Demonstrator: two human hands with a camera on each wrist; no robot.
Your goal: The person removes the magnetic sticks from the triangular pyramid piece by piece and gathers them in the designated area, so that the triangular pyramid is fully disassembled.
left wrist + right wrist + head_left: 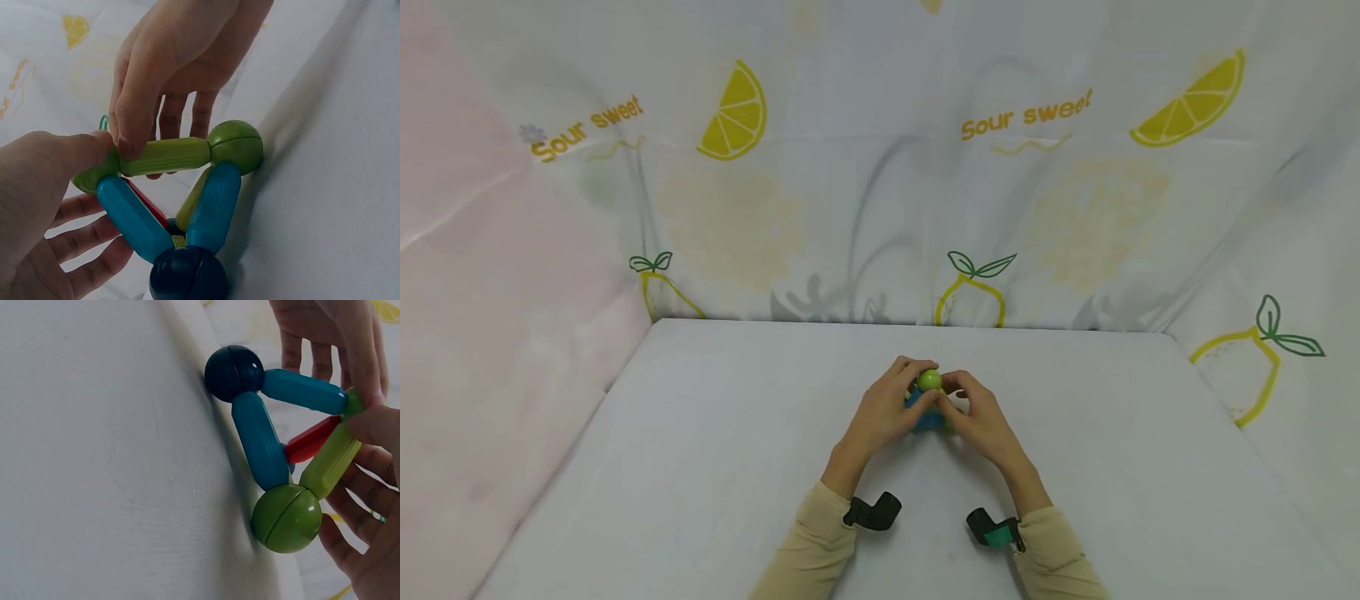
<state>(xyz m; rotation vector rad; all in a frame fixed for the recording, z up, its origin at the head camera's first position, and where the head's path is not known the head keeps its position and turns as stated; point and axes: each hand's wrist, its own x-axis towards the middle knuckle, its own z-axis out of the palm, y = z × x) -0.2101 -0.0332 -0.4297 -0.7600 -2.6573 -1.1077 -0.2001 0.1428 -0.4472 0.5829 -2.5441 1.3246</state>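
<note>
A small frame of a ball-and-rod building toy (929, 419) stands on the table between both hands. Its green top ball (95, 177) is held by my left hand (883, 408), thumb against it and the other fingers behind. My right hand (983, 418) pinches the yellow-green rod (331, 464) near that ball. This rod slopes to a second green ball (287, 519) low on the table. Two blue rods (214, 207) run from the green balls to a dark blue ball (234, 374). Behind them show a red rod (314, 439) and another yellowish rod (192, 201), partly hidden.
The white table (715, 450) spreads around the hands, its far edge meeting a hanging cloth (850, 200) printed with lemons. A black wrist camera (876, 511) sits on the left wrist and another camera (992, 529) on the right.
</note>
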